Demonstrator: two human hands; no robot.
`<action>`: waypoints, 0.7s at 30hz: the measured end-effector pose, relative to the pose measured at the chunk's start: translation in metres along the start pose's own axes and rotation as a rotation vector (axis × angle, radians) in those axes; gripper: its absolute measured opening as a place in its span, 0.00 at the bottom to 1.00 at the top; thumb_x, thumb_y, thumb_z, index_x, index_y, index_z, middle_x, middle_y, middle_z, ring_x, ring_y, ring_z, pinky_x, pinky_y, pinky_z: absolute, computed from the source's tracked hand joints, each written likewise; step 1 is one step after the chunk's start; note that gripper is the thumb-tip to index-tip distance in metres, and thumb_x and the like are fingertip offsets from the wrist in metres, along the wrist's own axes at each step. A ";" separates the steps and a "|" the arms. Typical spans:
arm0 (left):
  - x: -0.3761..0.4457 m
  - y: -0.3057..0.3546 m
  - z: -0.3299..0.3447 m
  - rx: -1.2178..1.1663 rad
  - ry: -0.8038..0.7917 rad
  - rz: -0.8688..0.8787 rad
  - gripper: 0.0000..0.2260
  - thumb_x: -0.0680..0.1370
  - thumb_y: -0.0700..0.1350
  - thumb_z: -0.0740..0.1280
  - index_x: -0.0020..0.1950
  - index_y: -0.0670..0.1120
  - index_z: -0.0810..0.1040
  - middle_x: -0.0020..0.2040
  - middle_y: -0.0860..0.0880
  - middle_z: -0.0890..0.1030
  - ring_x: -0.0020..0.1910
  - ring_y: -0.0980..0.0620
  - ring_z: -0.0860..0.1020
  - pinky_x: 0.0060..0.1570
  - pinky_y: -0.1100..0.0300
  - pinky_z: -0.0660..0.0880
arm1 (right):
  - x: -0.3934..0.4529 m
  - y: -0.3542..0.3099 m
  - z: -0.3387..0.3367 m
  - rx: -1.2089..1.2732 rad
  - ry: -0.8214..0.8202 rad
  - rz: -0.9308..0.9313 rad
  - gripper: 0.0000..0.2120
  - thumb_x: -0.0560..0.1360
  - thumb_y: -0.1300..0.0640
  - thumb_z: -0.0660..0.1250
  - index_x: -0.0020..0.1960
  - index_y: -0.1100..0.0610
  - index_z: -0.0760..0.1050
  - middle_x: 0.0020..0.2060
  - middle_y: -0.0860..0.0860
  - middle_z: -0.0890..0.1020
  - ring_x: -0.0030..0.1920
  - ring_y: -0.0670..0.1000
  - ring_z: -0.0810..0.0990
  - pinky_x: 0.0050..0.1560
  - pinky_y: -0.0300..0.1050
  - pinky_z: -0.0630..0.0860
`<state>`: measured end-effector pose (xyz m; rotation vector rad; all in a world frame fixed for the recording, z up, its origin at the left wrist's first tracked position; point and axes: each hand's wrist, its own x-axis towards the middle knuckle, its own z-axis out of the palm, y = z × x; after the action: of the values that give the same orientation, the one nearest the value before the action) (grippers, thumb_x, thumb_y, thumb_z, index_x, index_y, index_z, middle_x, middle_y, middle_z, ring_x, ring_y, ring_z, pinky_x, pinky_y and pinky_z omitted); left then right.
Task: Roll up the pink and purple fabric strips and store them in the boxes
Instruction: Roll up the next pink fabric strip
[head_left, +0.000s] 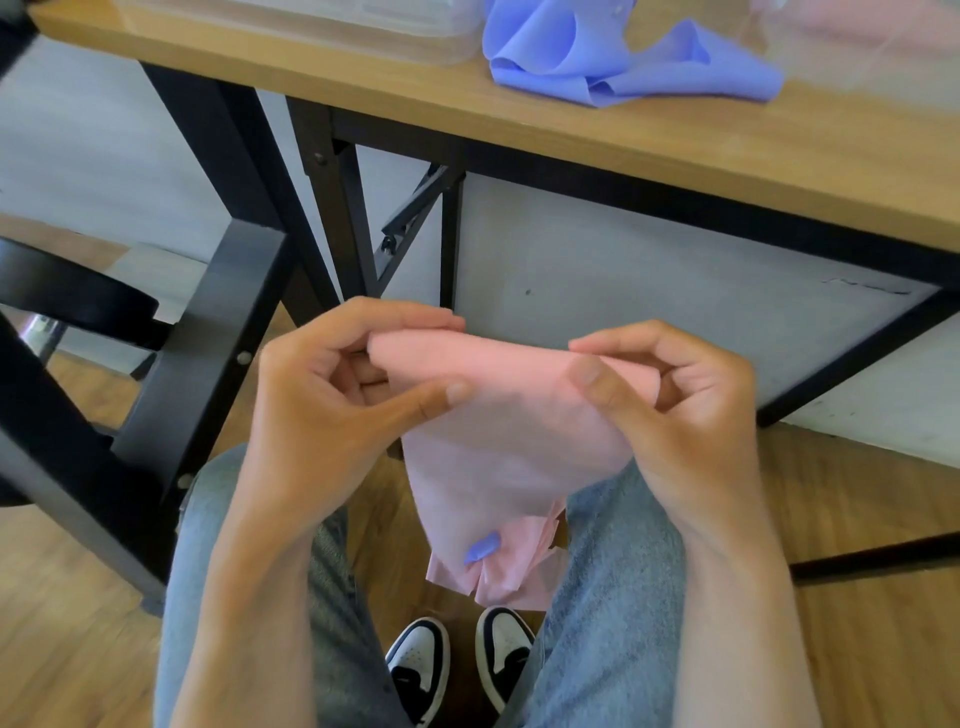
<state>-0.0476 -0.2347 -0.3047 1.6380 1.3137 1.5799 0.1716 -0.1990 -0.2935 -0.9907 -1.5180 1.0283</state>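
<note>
Nowhere on the fabric, the containers or the shoes can any writing or brand mark be read. Both hands work below the table edge, over the person's lap: the left hand (332, 395) and the right hand (670, 400) each pinch an end of the rolled top of the pink fabric strip (509, 426), thumbs pressed on the near side and fingers curled behind it. Its loose length hangs down between the knees in blue jeans (613, 582) and ends in bunched folds, where a small purple scrap (482, 548) shows against the pink; whether this is part of another strip cannot be told. One purple fabric strip (613, 57) lies crumpled on the wooden table (675, 140), its upper part cut off by the picture's top edge. Just left of it stands a clear plastic box (332, 31), also cut off at the top; a second clear box (857, 47) at the far right is washed out and hard to make out, with something pale pink faintly visible through it. Two black-and-white shoes (460, 665) rest on the wood floor, and part of one black chair (78, 301) sits at the left.
</note>
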 end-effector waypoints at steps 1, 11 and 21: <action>0.000 0.001 0.001 0.015 0.006 0.007 0.16 0.70 0.37 0.77 0.56 0.43 0.82 0.51 0.51 0.85 0.47 0.61 0.83 0.41 0.73 0.77 | 0.000 0.000 0.000 -0.006 -0.001 0.000 0.03 0.72 0.56 0.75 0.46 0.51 0.84 0.41 0.46 0.87 0.42 0.44 0.84 0.41 0.34 0.76; 0.000 0.001 0.001 0.046 0.031 0.033 0.14 0.71 0.45 0.76 0.56 0.45 0.82 0.52 0.51 0.84 0.51 0.55 0.84 0.39 0.70 0.79 | -0.001 -0.001 0.000 0.027 0.009 0.011 0.07 0.70 0.56 0.77 0.46 0.49 0.85 0.43 0.45 0.87 0.43 0.44 0.84 0.40 0.33 0.77; -0.001 -0.001 -0.002 0.046 0.054 0.009 0.09 0.74 0.49 0.75 0.53 0.49 0.83 0.48 0.55 0.84 0.50 0.52 0.84 0.38 0.64 0.81 | -0.002 0.000 -0.002 0.090 -0.045 0.060 0.12 0.65 0.58 0.80 0.48 0.49 0.85 0.44 0.47 0.86 0.44 0.45 0.83 0.39 0.35 0.78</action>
<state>-0.0497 -0.2360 -0.3058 1.6408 1.3818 1.6214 0.1737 -0.2006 -0.2936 -0.9600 -1.4729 1.1588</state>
